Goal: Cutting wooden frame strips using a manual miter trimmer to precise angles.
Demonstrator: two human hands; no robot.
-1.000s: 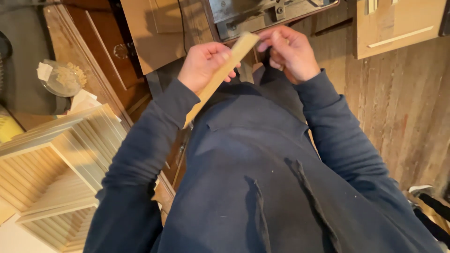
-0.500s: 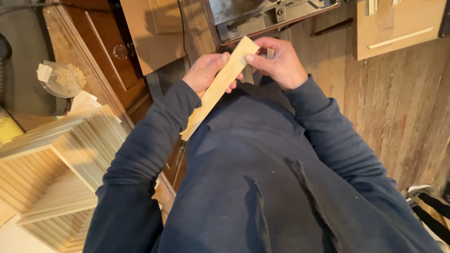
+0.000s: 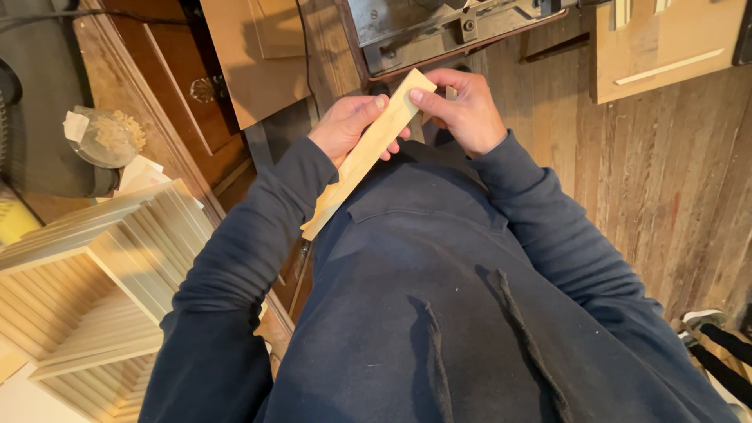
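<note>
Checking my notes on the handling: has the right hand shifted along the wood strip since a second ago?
Yes. The right hand has moved left and down from below the metal machine, now pinching the pale wood strip at its upper end, close to the left hand.

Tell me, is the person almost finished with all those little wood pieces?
Done, it seems: many pale wood slats lie stacked in crossed layers to the person's left. In hand: one slat, the left hand gripping its middle and the right hand pinching its top end, in front of a metal machine. What is left cannot be told; no pile of waiting pieces shows.
</note>
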